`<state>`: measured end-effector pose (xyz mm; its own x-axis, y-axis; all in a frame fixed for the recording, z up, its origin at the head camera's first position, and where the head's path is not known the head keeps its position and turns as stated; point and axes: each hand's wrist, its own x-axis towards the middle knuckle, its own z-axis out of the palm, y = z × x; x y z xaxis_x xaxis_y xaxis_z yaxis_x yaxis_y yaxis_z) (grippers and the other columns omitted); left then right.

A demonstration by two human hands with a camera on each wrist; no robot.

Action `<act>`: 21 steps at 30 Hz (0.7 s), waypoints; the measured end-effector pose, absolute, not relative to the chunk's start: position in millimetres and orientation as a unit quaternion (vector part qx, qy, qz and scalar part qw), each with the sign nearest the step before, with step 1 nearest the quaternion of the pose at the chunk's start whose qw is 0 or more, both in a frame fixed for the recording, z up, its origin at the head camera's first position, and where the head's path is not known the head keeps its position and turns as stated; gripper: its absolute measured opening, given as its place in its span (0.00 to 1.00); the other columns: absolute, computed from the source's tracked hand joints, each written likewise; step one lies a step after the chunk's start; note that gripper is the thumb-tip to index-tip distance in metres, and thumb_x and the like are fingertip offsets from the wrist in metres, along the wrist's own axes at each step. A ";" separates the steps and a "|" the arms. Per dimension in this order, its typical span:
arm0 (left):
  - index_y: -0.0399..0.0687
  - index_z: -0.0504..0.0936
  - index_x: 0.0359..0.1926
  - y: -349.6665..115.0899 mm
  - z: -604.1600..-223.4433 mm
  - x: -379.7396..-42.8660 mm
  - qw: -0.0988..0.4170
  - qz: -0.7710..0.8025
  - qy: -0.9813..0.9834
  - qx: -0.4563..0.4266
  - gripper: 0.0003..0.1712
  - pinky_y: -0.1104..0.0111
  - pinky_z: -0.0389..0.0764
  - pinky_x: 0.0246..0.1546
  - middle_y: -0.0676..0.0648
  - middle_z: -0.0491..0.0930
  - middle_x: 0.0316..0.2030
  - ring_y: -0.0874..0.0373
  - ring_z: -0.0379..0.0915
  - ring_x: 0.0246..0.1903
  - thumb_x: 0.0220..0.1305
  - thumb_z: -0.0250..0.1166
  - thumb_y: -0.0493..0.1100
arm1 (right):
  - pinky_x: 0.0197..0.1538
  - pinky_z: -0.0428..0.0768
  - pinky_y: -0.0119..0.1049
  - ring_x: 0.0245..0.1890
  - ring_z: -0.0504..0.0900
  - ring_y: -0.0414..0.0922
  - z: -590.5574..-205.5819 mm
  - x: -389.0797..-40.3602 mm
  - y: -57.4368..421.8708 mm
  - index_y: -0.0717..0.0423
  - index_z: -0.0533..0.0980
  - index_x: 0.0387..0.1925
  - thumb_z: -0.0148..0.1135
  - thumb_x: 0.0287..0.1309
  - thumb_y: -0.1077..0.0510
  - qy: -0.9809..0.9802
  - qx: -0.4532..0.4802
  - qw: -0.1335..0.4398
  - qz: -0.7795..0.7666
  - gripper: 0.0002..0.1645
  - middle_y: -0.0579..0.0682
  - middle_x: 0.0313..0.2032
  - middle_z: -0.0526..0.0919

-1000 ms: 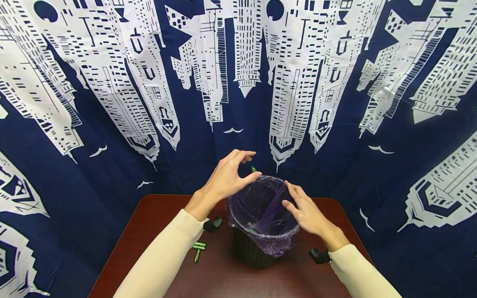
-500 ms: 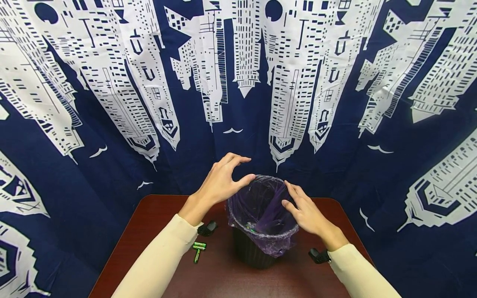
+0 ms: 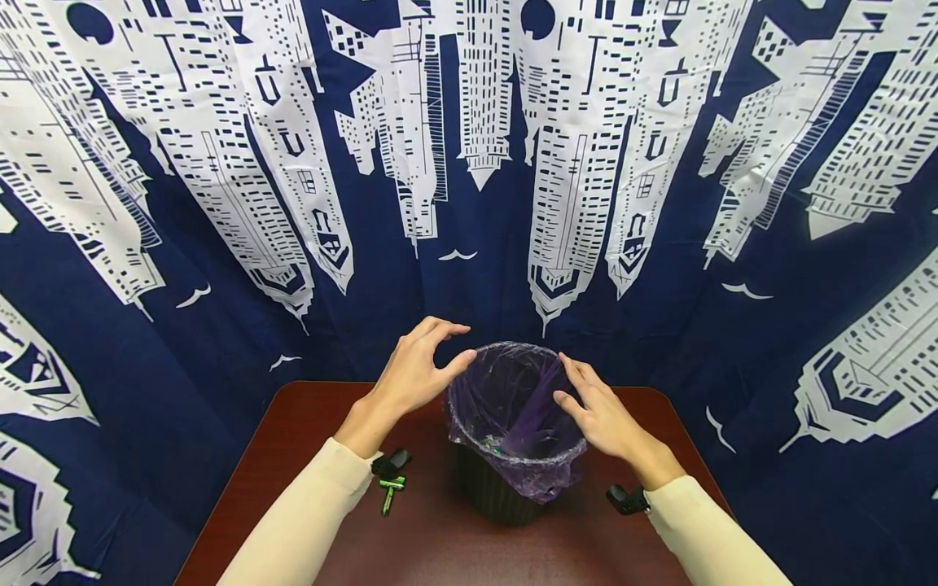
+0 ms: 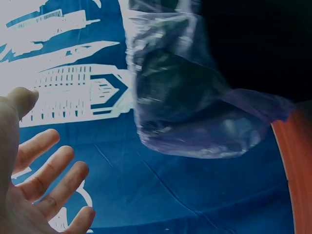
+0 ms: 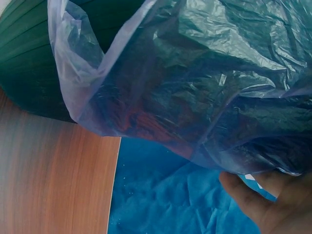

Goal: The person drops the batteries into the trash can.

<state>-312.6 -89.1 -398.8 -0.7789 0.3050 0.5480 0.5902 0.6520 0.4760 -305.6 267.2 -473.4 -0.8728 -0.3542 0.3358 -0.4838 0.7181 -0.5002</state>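
A dark ribbed trash bin [image 3: 494, 492] stands on the table, lined with a thin purple trash bag [image 3: 538, 480] folded over its rim. My left hand [image 3: 418, 366] is left of the bin's far rim, thumb and fingers spread with nothing between them; the left wrist view shows the empty palm and loose fingers [image 4: 53, 180]. My right hand [image 3: 607, 419] rests its fairly straight fingers at the bin's right rim, against the bag. Small green batteries [image 3: 388, 496] lie in a T shape left of the bin. A bit of green [image 3: 494, 444] shows inside the bag.
The reddish-brown table [image 3: 308, 431] ends close behind the bin. A navy cloth [image 3: 440, 285] printed with white buildings hangs behind and around it. Each wrist carries a black camera, the left one [image 3: 392, 462] just above the batteries.
A green battery near my left thumb has left the hand and is gone from there. My left hand has drawn back left and down. The right hand has stayed at the rim.
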 end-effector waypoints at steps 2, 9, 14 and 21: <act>0.52 0.89 0.72 -92.9 -404.1 -312.4 0.222 -0.333 -0.881 -0.253 0.27 0.48 0.90 0.69 0.46 0.88 0.64 0.44 0.89 0.68 0.79 0.77 0.55 | 0.86 0.67 0.76 0.85 0.71 0.73 -473.7 -305.8 266.9 0.66 0.57 0.92 0.57 0.89 0.48 -0.920 0.229 0.111 0.298 0.45 0.71 0.85 0.68; 0.52 0.90 0.71 -112.6 -421.6 -309.8 0.216 -0.348 -0.881 -0.236 0.25 0.46 0.89 0.71 0.46 0.89 0.64 0.45 0.88 0.67 0.80 0.77 0.52 | 0.86 0.67 0.76 0.86 0.70 0.72 -474.9 -306.6 267.0 0.65 0.57 0.92 0.57 0.89 0.48 -0.919 0.230 0.111 0.299 0.45 0.70 0.85 0.68; 0.50 0.91 0.70 -129.2 -434.6 -309.8 0.227 -0.355 -0.878 -0.225 0.23 0.46 0.89 0.70 0.44 0.89 0.62 0.45 0.89 0.64 0.80 0.78 0.49 | 0.85 0.70 0.75 0.84 0.72 0.72 -475.3 -306.7 267.4 0.68 0.59 0.91 0.59 0.88 0.51 -0.916 0.239 0.127 0.297 0.44 0.71 0.84 0.70; 0.48 0.91 0.68 -149.8 -453.4 -306.7 0.226 -0.363 -0.881 -0.202 0.22 0.45 0.90 0.68 0.43 0.90 0.62 0.44 0.89 0.63 0.80 0.78 0.47 | 0.85 0.70 0.75 0.85 0.72 0.71 -474.9 -306.5 267.1 0.66 0.59 0.92 0.58 0.89 0.50 -0.915 0.239 0.126 0.299 0.44 0.70 0.84 0.70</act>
<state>-306.7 -149.8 -453.4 -0.8164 0.1911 0.5450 0.5195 0.6554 0.5483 -306.5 267.1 -474.9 -0.8539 -0.3625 0.3735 -0.5132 0.7062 -0.4877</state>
